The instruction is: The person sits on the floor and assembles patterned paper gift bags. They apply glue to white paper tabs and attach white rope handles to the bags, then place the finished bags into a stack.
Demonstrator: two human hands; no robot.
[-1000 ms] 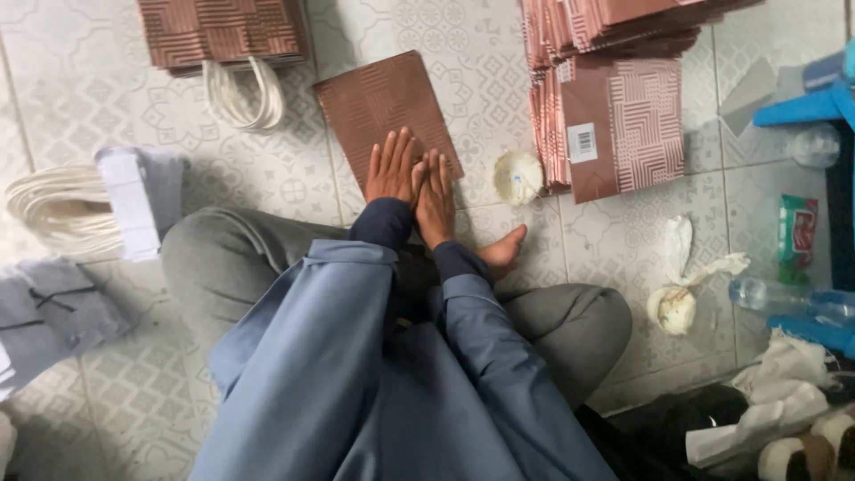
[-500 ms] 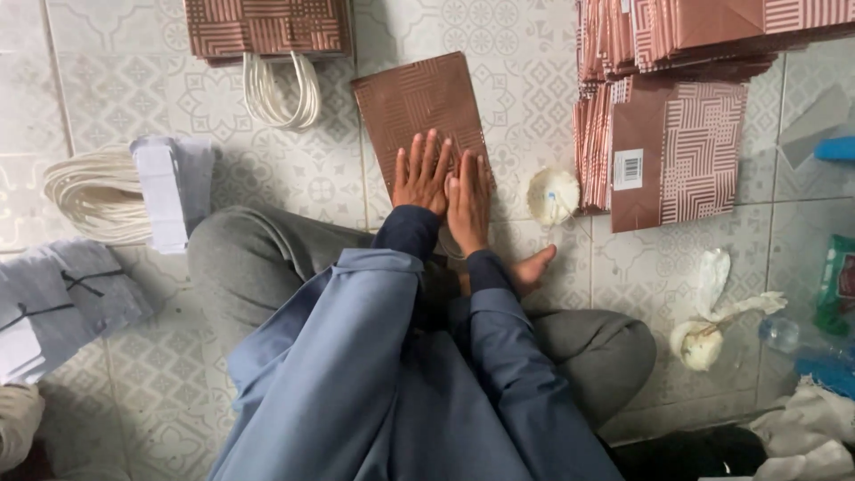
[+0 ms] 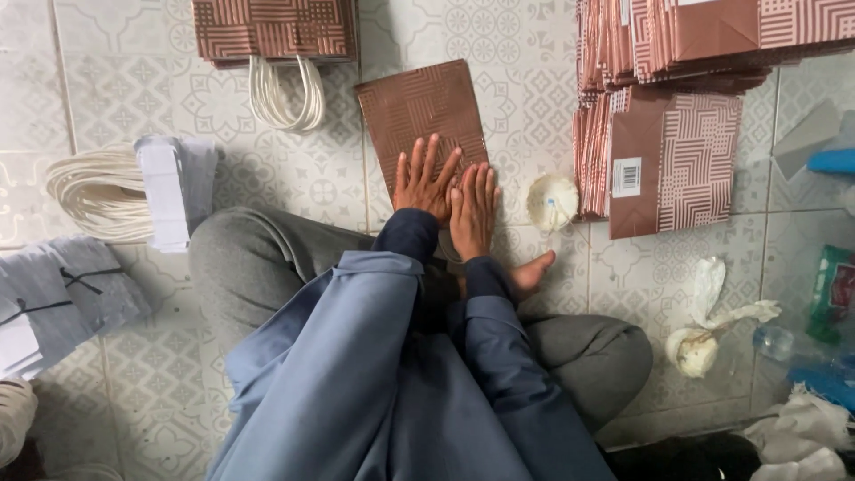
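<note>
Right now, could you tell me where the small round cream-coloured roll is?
In the head view, the small round cream-coloured roll lies on the tiled floor just right of the right hand, beside the upright brown patterned paper bags.

The scene is being lit softly and evenly by diffuse daylight, with no single source being shown. Only faint shadows are being cast just beside the fingers (image 3: 427,169) of the left hand (image 3: 426,184) and right hand (image 3: 472,209), onto the flat brown bag (image 3: 423,111) beneath them. No glare is being thrown off the pale floor tiles (image 3: 525,53) beyond the fingertips. Fingers and bag pattern are being rendered fairly sharply; things far to either side of the fingers are being shown slightly softer and mildly stretched.
</note>
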